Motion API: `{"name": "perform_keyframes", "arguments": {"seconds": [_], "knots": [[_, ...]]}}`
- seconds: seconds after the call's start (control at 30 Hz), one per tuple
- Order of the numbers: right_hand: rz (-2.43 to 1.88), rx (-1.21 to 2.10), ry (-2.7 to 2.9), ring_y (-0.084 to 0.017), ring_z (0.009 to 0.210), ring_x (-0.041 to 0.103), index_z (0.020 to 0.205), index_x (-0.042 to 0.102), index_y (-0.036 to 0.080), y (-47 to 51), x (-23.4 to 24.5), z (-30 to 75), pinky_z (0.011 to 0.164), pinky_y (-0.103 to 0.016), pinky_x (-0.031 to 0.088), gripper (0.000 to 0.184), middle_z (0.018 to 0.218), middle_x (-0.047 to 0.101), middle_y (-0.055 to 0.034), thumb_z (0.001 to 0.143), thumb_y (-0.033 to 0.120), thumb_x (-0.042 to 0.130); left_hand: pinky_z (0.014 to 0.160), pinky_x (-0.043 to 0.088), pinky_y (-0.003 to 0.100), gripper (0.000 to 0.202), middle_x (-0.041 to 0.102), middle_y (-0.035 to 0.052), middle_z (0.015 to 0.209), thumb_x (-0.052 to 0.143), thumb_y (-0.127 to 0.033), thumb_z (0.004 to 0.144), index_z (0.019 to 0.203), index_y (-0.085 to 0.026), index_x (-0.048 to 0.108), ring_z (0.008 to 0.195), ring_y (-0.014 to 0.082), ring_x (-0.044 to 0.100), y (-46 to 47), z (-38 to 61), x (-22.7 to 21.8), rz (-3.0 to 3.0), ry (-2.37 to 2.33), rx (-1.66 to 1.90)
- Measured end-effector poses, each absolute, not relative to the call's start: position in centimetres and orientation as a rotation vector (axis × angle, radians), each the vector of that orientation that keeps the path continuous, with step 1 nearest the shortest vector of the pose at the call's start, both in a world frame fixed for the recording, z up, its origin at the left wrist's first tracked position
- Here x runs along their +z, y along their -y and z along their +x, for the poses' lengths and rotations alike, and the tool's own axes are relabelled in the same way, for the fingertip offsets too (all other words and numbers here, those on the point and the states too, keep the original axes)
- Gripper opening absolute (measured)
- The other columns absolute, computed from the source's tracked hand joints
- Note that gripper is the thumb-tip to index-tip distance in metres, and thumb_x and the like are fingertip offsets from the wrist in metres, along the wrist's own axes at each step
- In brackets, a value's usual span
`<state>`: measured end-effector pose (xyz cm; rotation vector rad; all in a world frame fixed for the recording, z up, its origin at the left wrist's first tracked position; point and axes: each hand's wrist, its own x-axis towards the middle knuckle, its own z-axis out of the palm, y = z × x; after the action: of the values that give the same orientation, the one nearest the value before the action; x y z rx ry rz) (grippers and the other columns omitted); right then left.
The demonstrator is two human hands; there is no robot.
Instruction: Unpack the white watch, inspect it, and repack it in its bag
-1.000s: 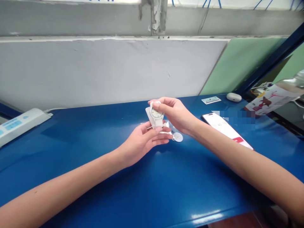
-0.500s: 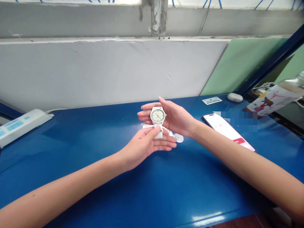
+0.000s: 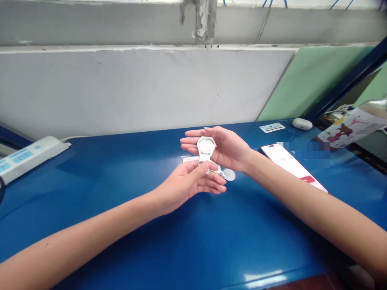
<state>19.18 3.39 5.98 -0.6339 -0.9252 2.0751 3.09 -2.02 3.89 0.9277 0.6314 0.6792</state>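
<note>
A white wristwatch (image 3: 206,145) with a round face is held above the blue table, its dial washed out by glare. The thumb and fingers of my left hand (image 3: 184,181) pinch the lower part of its white strap, the other fingers stretched out. Behind the watch face lies my right hand (image 3: 229,149), palm up with its fingers extended; whether it touches the watch I cannot tell. Below the hands on the table, a small clear packet (image 3: 188,159) and a round white disc (image 3: 229,175) show in part.
To the right, a phone (image 3: 290,165) with a lit timer screen lies on the blue table (image 3: 121,169). Farther back are a card (image 3: 272,127), a white earbud case (image 3: 302,124) and a labelled bottle (image 3: 353,125). A white power strip (image 3: 33,157) sits at the left.
The watch has tilted, so glare now covers the dial that was readable before. Both hands sit slightly farther right in view, still in the same pose.
</note>
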Motion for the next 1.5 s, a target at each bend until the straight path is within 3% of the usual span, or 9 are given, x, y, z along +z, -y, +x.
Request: {"name": "perform_keyframes", "arguments": {"seconds": [0.27,0.57,0.83,1.3,1.5], "knots": [[-0.56,2.072,1.025,-0.022,0.108,0.07,0.108,0.072,0.015,-3.0,6.7,19.3,0.1,-0.034,0.052,0.034,0.124,0.072,-0.0102,0.094,0.03,0.045,0.082,0.055,0.037,0.03,0.076,0.015,0.094,0.069,-0.041,0.092,0.097,-0.011,0.068,0.083,0.0236,0.074,2.1,3.2,3.8,0.926,-0.693,0.662],[-0.541,2.037,1.079,-0.023,0.12,0.064,0.099,0.074,0.016,-3.1,6.6,19.3,0.103,-0.035,0.048,0.033,0.118,0.074,-0.0114,0.093,0.037,0.049,0.09,0.054,0.042,0.026,0.076,0.017,0.103,0.065,-0.037,0.095,0.098,-0.012,0.068,0.096,0.0286,0.074,1.9,3.0,3.4,0.906,-0.726,0.679],[-0.545,2.043,1.113,-0.023,0.116,0.065,0.106,0.073,0.018,-3.1,6.3,19.5,0.103,-0.038,0.049,0.038,0.128,0.07,-0.0082,0.097,0.041,0.045,0.09,0.055,0.041,0.025,0.076,0.0177,0.103,0.067,-0.036,0.094,0.098,-0.011,0.068,0.096,0.0286,0.074,1.9,2.9,3.6,0.895,-0.716,0.656],[-0.595,1.985,1.099,-0.023,0.106,0.07,0.102,0.073,0.017,-3.1,6.6,19.7,0.096,-0.036,0.054,0.034,0.115,0.075,-0.0101,0.096,0.04,0.048,0.093,0.053,0.042,0.024,0.076,0.0165,0.102,0.063,-0.033,0.095,0.099,-0.011,0.07,0.099,0.0282,0.073,1.6,2.5,4.1,0.885,-0.706,0.695],[-0.739,1.674,1.395,-0.025,0.112,0.066,0.107,0.074,0.02,-3.6,7.4,20.8,0.096,-0.039,0.051,0.03,0.116,0.074,-0.0089,0.096,0.038,0.052,0.091,0.054,0.041,0.028,0.076,0.0162,0.099,0.067,-0.036,0.093,0.1,-0.01,0.071,0.094,0.027,0.073,1.1,2.2,4.8,1.027,-0.746,0.742]]}}
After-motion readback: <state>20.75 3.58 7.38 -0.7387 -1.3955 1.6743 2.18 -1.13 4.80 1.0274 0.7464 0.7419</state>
